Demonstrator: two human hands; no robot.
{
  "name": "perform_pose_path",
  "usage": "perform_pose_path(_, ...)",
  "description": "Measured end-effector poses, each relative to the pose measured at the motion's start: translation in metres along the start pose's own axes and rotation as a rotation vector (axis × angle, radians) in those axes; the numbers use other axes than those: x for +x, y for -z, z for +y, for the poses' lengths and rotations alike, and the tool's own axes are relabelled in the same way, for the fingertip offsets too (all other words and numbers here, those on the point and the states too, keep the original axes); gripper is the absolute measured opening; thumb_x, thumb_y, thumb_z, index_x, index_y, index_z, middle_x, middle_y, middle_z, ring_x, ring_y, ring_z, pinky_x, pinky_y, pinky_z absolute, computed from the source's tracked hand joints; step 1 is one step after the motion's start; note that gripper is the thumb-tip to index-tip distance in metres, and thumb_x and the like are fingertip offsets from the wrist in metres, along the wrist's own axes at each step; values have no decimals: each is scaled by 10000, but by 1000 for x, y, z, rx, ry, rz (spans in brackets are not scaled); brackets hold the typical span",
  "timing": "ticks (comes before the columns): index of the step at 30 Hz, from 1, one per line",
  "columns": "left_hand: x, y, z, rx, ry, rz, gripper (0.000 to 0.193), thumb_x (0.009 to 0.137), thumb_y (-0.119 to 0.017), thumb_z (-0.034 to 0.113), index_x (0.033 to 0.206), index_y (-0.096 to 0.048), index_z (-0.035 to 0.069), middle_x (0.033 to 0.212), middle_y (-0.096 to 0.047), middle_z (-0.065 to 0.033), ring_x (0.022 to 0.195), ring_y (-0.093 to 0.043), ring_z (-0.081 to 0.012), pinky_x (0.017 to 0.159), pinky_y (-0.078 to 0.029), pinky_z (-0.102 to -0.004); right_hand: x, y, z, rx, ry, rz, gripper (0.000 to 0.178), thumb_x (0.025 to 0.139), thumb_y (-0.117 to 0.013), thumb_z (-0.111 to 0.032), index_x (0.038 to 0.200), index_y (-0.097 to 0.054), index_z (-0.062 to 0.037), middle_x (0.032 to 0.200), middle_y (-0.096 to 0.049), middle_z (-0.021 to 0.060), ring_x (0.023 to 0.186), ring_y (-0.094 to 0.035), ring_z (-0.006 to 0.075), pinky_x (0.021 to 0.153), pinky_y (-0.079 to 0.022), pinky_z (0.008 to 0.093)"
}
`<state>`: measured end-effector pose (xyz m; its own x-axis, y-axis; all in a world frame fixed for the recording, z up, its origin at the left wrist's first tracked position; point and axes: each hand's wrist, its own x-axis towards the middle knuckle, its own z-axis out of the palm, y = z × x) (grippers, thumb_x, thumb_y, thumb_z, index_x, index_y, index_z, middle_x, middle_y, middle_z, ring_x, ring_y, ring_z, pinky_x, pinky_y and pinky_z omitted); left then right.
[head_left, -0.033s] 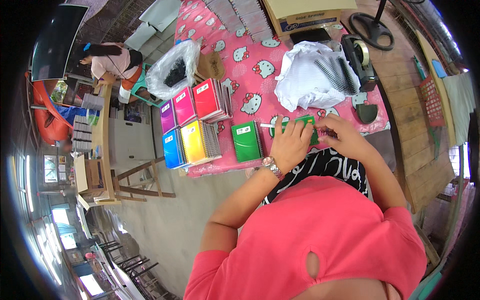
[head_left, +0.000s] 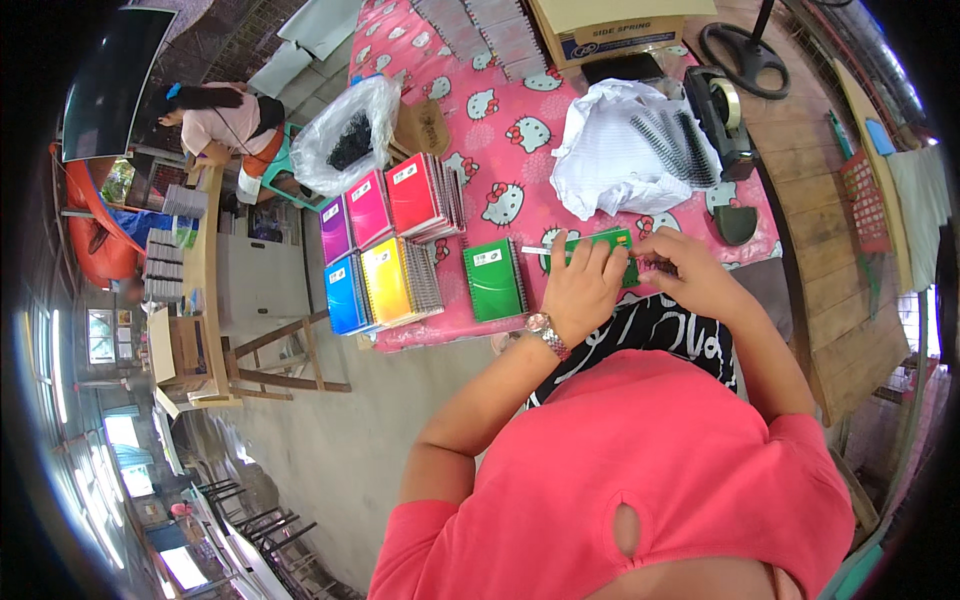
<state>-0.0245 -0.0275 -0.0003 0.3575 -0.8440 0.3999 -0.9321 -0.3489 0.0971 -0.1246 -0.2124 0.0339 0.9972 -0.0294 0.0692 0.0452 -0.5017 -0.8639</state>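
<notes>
A green notebook [head_left: 607,240] is laid on the desk [head_left: 455,332], near its front edge, and much of it is covered by two hands. The left hand [head_left: 585,290] is set on top of it, with the fingers partly spread and a little bent. The right hand [head_left: 692,275] is curled at the right end, with the thumb and fingers brought close together; whether the coil there is pinched cannot be told, as the fingertips are hard to make out. The near side of the notebook is hidden by the hands. A white strip [head_left: 533,250], partly covered, is seen poking out to the left. Another green notebook [head_left: 495,282] is placed just left of the left hand. Farther left, yellow notebooks [head_left: 392,285] and red notebooks [head_left: 412,195] are stacked beside blue, pink and purple ones. Behind the hands, dark coils [head_left: 685,150] are held on a crumpled white bag [head_left: 600,150], with a tape holder [head_left: 722,125] stood beside it. At the back, a cardboard box [head_left: 625,30] is cut off by the top edge.
</notes>
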Motion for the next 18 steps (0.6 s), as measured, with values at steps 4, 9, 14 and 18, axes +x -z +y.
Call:
perform_pose_path(4,-9,-6,4,-22,-8,36,291,845,-608,177,1117,-564,83,1017,-594,-76,1007,-568,-252,1029,-339,-563,-3,2,-2,12,-43,-45,289,834,-693,-54,1109,-610,-22,942,-590,119,862,-626,267,763,-499,358)
perform_pose_path(9,-8,-6,1,-24,14,65,294,848,-560,168,1125,-569,70,1028,-592,-85,1011,-561,-255,1038,-331,-564,2,0,-2,-17,-24,-79,251,867,-664,-70,1108,-618,-13,958,-601,136,864,-628,307,781,-497,382)
perform_pose_path(14,3,-8,-7,-161,50,-55,238,877,-550,198,1081,-580,80,1036,-634,-77,1011,-599,-246,1004,-348,-515,3,-3,-8,-95,61,79,360,843,-676,-71,1193,-599,-34,1053,-549,129,931,-582,302,819,-475,369)
perform_pose_path(18,19,-5,-12,-197,64,-122,253,890,-601,257,1079,-581,90,1017,-629,-80,1043,-585,-242,1033,-344,-477,5,-3,10,173,-222,77,328,897,-629,-22,1221,-581,-42,853,-603,66,784,-573,145,706,-474,291)
